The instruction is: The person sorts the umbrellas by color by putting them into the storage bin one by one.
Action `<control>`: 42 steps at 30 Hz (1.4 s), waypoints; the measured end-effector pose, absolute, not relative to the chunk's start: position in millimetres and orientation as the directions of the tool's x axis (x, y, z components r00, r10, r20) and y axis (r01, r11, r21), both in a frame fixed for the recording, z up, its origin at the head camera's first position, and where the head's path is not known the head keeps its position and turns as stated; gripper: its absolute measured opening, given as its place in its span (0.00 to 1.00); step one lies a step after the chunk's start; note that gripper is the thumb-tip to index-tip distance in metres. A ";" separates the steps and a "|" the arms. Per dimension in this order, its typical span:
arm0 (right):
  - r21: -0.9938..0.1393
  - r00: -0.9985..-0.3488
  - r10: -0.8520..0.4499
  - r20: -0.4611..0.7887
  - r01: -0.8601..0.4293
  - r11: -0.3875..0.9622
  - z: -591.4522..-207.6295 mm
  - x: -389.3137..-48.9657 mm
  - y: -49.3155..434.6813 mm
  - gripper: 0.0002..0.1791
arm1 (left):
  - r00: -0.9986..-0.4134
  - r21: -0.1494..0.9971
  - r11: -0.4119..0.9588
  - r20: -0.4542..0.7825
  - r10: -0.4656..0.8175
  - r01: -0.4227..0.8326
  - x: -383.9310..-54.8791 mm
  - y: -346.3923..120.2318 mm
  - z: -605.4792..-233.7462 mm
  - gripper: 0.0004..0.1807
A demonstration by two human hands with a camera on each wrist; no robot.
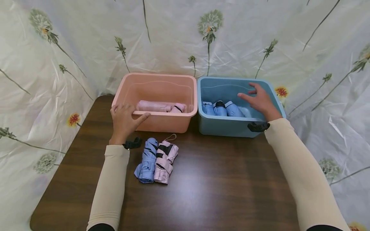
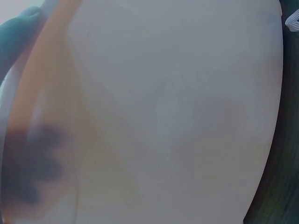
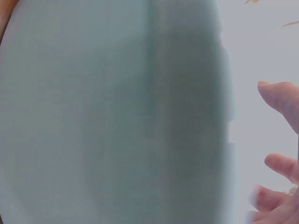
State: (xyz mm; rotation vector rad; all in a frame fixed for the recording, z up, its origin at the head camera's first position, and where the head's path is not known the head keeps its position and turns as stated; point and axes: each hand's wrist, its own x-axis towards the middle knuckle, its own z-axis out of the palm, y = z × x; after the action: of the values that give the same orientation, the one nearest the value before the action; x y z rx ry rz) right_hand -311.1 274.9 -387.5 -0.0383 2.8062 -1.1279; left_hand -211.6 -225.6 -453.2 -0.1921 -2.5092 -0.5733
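Note:
My left hand (image 1: 122, 122) grips the front left rim of the pink bin (image 1: 162, 123), its fingers bent over into the bin and its thumb along the rim. In the left wrist view the thumb (image 2: 21, 35) shows at the edge, with dark finger shapes behind the wall. Pink folded umbrellas (image 1: 153, 106) lie inside. My right hand (image 1: 260, 101) is over the right part of the blue bin (image 1: 225, 126), fingers spread, holding nothing. Three blue folded umbrellas (image 1: 234, 110) lie left of it in that bin.
On the dark wooden table (image 1: 219, 179), a blue folded umbrella (image 1: 148, 160) and a pink folded umbrella (image 1: 166, 160) lie side by side before the pink bin. The bins stand next to each other against a flowered curtain (image 1: 170, 38).

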 end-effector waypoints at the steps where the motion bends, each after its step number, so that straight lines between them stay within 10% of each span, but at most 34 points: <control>1: -0.702 -0.993 -0.069 -0.099 0.020 0.712 -385.6 -309.4 274.0 0.55 | -0.837 0.360 0.899 0.548 0.015 0.252 -211.5 -225.6 -453.3 0.29; 42: -0.923 -0.924 -0.334 0.184 -0.279 0.264 -356.4 -177.3 160.6 0.37 | -0.846 0.367 0.897 0.534 0.013 0.246 -211.8 -225.4 -453.9 0.31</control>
State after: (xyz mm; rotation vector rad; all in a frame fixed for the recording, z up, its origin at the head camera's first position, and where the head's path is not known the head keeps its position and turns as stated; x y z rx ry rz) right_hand -177.3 160.6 -356.4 -0.5969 2.4592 -1.7792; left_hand -211.8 -225.4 -453.9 -0.1863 -2.5237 -0.5821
